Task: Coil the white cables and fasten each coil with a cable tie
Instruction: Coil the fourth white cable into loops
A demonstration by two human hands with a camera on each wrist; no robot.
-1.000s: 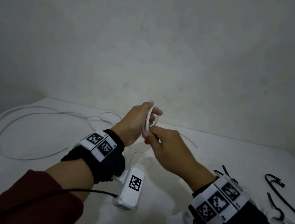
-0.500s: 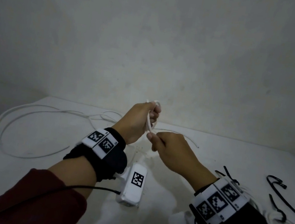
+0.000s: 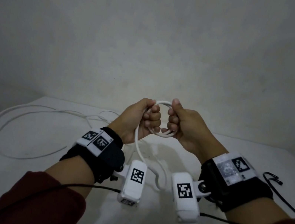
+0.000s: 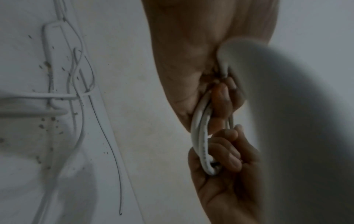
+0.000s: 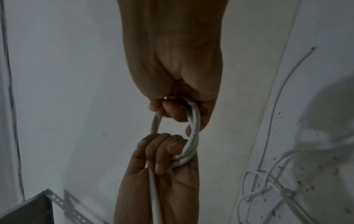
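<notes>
A small coil of white cable (image 3: 164,103) (image 4: 201,136) (image 5: 194,133) is held up above the white table (image 3: 34,177), with several turns in it. My left hand (image 3: 143,117) grips the coil's left side, fingers curled through the ring. My right hand (image 3: 177,122) grips the right side the same way, thumb on top. A loose tail of the cable (image 3: 137,147) hangs from the left hand down to the table. Black cable ties (image 3: 275,184) lie on the table at the right.
More loose white cable (image 3: 25,111) sprawls over the table's left and far side. A grey wall stands close behind the table. A perforated metal bracket (image 5: 57,201) shows at the lower left of the right wrist view.
The right hand has moved from pinching the cable below the left hand to gripping the coil's right side. The coil now faces me as an open ring, held between both fists.
</notes>
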